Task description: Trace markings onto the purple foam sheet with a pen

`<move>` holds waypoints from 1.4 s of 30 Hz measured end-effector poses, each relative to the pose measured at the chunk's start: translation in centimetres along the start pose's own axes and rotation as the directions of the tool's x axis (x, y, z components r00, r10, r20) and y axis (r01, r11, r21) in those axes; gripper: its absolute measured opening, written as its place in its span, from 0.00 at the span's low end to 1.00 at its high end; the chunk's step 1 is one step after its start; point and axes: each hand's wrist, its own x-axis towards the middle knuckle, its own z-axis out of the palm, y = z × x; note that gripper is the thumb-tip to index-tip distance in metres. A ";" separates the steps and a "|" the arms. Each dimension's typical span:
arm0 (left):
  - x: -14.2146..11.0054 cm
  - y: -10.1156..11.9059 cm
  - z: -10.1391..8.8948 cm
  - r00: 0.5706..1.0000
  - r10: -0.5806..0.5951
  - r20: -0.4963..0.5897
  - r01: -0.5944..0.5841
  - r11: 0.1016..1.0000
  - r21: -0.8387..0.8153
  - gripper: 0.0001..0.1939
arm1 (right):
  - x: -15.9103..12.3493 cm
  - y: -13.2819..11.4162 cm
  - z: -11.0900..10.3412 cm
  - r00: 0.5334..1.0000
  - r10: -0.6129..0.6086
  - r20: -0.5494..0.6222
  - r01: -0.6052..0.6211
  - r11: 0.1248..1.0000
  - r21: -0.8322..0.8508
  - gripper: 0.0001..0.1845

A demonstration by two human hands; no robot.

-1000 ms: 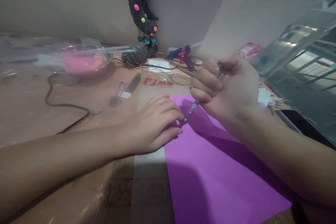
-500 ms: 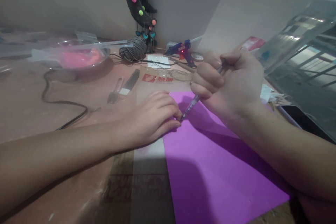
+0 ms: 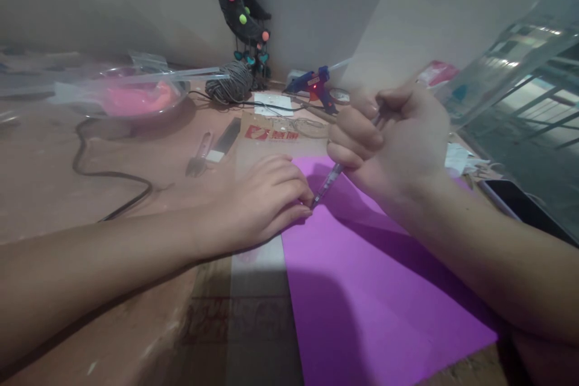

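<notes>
A purple sheet [image 3: 389, 313] lies at a slant in front of me, its left edge over a translucent bag. In my right hand [image 3: 393, 132] a slim pen with a patterned barrel [image 3: 329, 184] is gripped in a fist, tilted with its point down on the sheet's upper left part. My left hand [image 3: 271, 199] rests at the sheet's left edge, thumb and forefinger drawn together right beside the pen point. Whatever may be between those fingertips is too small to make out.
Behind the sheet are a blue glue gun [image 3: 316, 87] with a red light, a ball of grey yarn [image 3: 229, 82] and a white card [image 3: 273, 105]. A clear bowl [image 3: 136, 99] with pink contents stands left, a dark cable [image 3: 113, 175] nearby. A phone [image 3: 525, 205] lies right.
Both hands and the pen keep almost the same place and grip. Only a very slight shift of the view shows.
</notes>
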 end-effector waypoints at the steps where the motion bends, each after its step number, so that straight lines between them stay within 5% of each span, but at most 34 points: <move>1: 0.0 0.0 0.0 1.000 0.003 -0.001 -0.003 1.000 0.000 0.11 | 0.0 0.0 0.0 1.000 -0.003 -0.005 0.003 1.000 -0.006 0.19; 9: 0.0 0.1 0.0 1.000 0.000 0.003 0.000 1.000 -0.010 0.11 | -0.1 0.1 0.9 0.995 -0.033 -0.090 0.028 0.998 -0.052 0.17; 22: -0.1 0.0 0.0 1.000 0.013 0.010 -0.012 1.000 -0.021 0.11 | -0.5 -0.1 0.3 0.999 -0.043 -0.009 0.042 0.992 -0.117 0.19; 42: -0.1 0.0 -0.1 0.997 -0.076 0.032 0.077 0.996 -0.037 0.13 | -0.1 0.2 0.3 0.999 -0.029 -0.034 0.026 0.995 -0.093 0.24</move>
